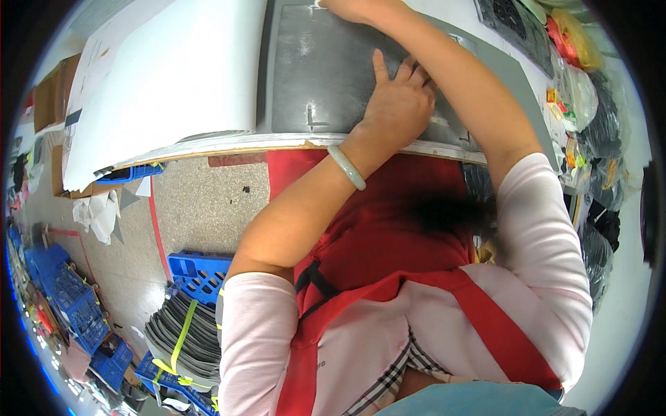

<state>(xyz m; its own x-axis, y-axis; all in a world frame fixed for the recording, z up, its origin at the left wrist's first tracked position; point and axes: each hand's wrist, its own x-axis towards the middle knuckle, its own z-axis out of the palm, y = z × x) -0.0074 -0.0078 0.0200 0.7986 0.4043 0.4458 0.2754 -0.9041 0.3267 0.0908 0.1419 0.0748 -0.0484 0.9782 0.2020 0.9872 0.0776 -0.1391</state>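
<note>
Left fingers: those of the left hand (397, 104) lie flat and slightly spread, pressed palm-down on the dark grey sheet (326, 69); they clamp nothing.
Right fingers: the right hand (347, 8) reaches to the sheet's far edge at the top of the view; most of it is cut off, so I cannot tell whether its fingers are apart or closed.
Step in hand: by the look of it, holding or smoothing the sheet down on the bench (291, 144), one hand near, one far.
Next move: probably calls for steady, even pressure, so the sheet stays square to the bench edge.
Sheet: matt, dark grey, flat, with pale scuffs and a small corner mark near its front edge; it sits on the bench just beside a big white sheet (166, 76) that curls at its near edge.
Wrist: a pale green bangle (347, 167) on the left forearm.
Around: red apron (388, 229); blue crates (198, 272) and a strapped stack of grey sheets (184, 340) on the floor.
</note>
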